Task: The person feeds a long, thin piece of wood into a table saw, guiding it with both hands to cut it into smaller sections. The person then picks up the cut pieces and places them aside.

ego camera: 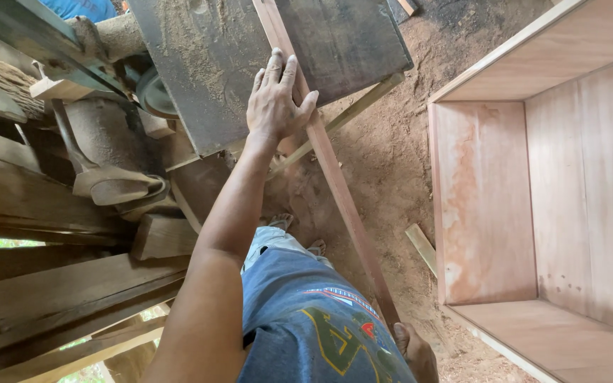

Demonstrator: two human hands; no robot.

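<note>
Reddish wooden strip is lying partway across the dusty saw table; we are pressing it with left hand spread flat, right hand gripping its near end, most length unfed.

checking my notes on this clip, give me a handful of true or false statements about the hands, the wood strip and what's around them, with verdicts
1. The left hand lies flat, fingers spread, on the long reddish wood strip at the saw table. True.
2. The right hand hangs free, away from the strip. False: it is at the strip's near end and seems to grip it.
3. The saw table is dusted with sawdust. True.
4. The open plywood cabinet stands left of the strip. False: it stands to the right.
5. The strip lies flat on the ground. False: it runs from the right hand up onto the table.
</note>
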